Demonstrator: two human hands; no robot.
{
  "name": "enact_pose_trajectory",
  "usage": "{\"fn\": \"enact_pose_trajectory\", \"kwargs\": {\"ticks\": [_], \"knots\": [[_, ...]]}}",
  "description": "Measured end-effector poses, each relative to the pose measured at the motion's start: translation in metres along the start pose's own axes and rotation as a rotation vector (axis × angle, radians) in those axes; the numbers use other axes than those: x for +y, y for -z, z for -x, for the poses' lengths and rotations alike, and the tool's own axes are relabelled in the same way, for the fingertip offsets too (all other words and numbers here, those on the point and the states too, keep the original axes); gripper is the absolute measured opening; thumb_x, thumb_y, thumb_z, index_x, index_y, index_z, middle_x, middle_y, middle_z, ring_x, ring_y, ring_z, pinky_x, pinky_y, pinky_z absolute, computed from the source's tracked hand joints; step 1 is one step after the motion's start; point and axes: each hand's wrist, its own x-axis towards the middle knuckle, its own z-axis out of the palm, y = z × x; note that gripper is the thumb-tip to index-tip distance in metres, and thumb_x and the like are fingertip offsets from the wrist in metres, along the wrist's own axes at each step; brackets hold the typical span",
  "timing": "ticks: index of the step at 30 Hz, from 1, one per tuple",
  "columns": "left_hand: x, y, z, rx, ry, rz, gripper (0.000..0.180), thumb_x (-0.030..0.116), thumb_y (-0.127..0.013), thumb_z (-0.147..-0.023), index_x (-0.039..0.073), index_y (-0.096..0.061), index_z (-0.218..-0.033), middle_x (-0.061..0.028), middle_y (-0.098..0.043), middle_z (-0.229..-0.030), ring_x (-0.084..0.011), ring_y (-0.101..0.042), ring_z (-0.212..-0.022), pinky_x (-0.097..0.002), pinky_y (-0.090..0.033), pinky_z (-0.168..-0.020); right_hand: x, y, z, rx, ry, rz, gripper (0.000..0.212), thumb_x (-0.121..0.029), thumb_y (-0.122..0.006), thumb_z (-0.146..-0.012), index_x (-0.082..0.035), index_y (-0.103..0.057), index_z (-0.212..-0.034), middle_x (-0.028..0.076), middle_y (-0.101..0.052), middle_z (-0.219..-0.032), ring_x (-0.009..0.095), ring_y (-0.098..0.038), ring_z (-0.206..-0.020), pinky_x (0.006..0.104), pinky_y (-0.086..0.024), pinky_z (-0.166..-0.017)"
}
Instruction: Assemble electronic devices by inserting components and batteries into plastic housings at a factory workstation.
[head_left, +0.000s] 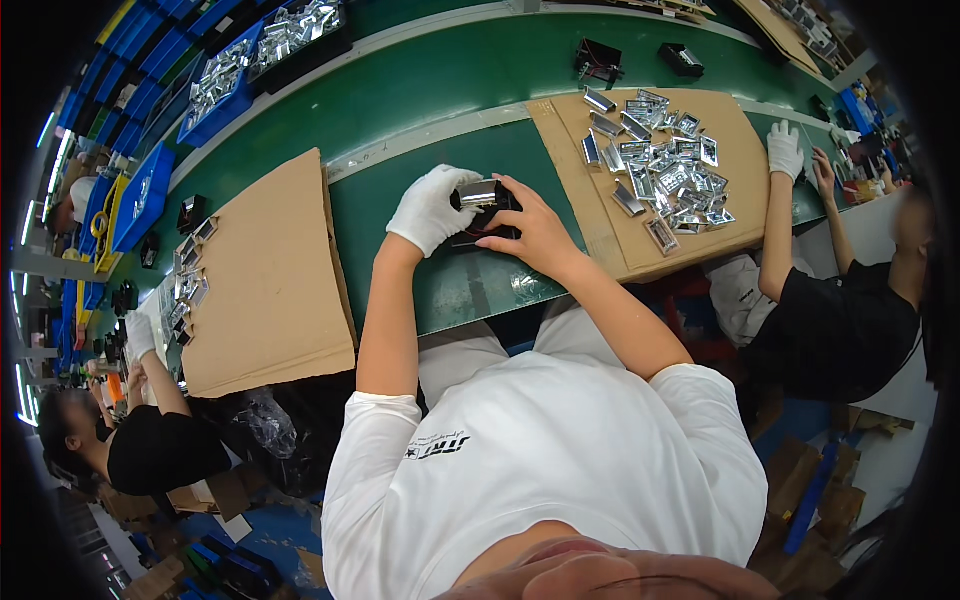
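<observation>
On the green work surface [450, 290] in front of me, both hands close around a small black housing [488, 216]. A shiny chromed metal piece [482, 192] lies across the top of it. My left hand [432, 212], in a white glove, grips the left side, with its thumb and fingers at the metal piece. My bare right hand [540, 232] holds the right side of the black housing between thumb and fingers. The hands cover much of the housing, so how the metal piece is seated cannot be made out.
A cardboard sheet [570, 150] at right bears a heap of chromed pieces [675, 165]. Another sheet [265, 290] lies left, chromed pieces along its edge. Black housings [598, 60] stand at the back. Blue bins [215, 95] sit far left. Co-workers flank me; one gloved hand [785, 150] shows at right.
</observation>
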Motion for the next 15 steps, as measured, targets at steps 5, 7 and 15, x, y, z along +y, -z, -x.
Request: {"fn": "enact_pose_trajectory", "kwargs": {"ticks": [5,7,15], "knots": [[-0.0022,0.0005,0.0012,-0.008,-0.007,-0.012,0.039,0.004,-0.075,-0.070,0.009,-0.070,-0.108,-0.0083,-0.068,-0.099,-0.0291,-0.066,-0.084,-0.0346,-0.055,-0.078,0.0017,-0.0002,0.0008,-0.004,0.003,0.014,0.021,-0.029,-0.082,-0.080,-0.009,-0.075,-0.083,0.010,-0.044,-0.154,0.029,-0.047,-0.137,0.0343,-0.040,-0.109],[-0.0026,0.0011,0.0014,-0.013,-0.009,-0.017,0.039,0.004,-0.075,-0.070,0.009,-0.070,-0.108,-0.0081,-0.068,-0.099,-0.0289,-0.066,-0.084,-0.0345,-0.055,-0.078,0.0019,-0.0002,0.0009,-0.004,0.004,0.019,0.021,-0.029,-0.082,-0.080,-0.009,-0.075,-0.083,0.010,-0.044,-0.154,0.029,-0.047,-0.136,0.0343,-0.040,-0.109],[-0.0071,-0.0021,0.0010,-0.007,-0.011,0.015,0.040,0.005,-0.076,-0.069,0.009,-0.070,-0.108,-0.0078,-0.068,-0.100,-0.0283,-0.066,-0.083,-0.0343,-0.055,-0.078,0.0043,-0.0014,0.0016,0.003,0.014,0.018,0.023,-0.029,-0.083,-0.078,-0.009,-0.074,-0.084,0.009,-0.044,-0.154,0.029,-0.051,-0.133,0.0342,-0.042,-0.107]]}}
